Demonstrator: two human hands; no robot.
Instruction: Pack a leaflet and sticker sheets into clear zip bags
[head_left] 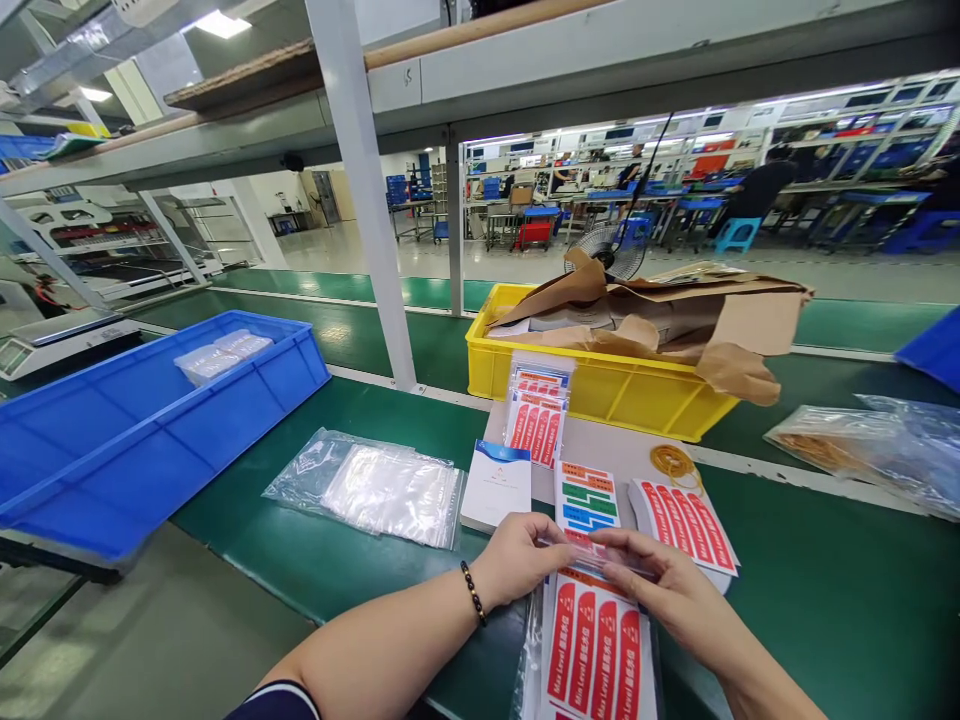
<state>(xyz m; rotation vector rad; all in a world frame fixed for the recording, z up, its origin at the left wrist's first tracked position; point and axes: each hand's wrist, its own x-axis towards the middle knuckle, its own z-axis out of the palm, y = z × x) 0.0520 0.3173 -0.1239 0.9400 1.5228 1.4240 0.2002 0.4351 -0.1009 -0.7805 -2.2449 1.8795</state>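
Note:
My left hand (521, 555) and my right hand (667, 580) meet over the bench, fingers pinched on the top edge of a clear plastic bag (586, 556). Below that edge lies a label sheet (596, 650) with red strips, in clear plastic. Just beyond my fingers is a sheet of orange, green and blue labels (587, 497). A stack of red-striped label sheets (690, 530) sits beside my right hand. Left of the coloured labels rests a pile of white booklets (496, 490) with a blue top band. Bagged labels (536, 425) lean against the yellow bin.
Clear bags (390, 490) lie at left, near a blue bin (300, 365) holding more bags. The yellow bin (600, 385) holds brown paper. Rubber bands (675, 465) lie at right, beside a plastic bag of them (825, 440). A white post (367, 200) rises behind the bench.

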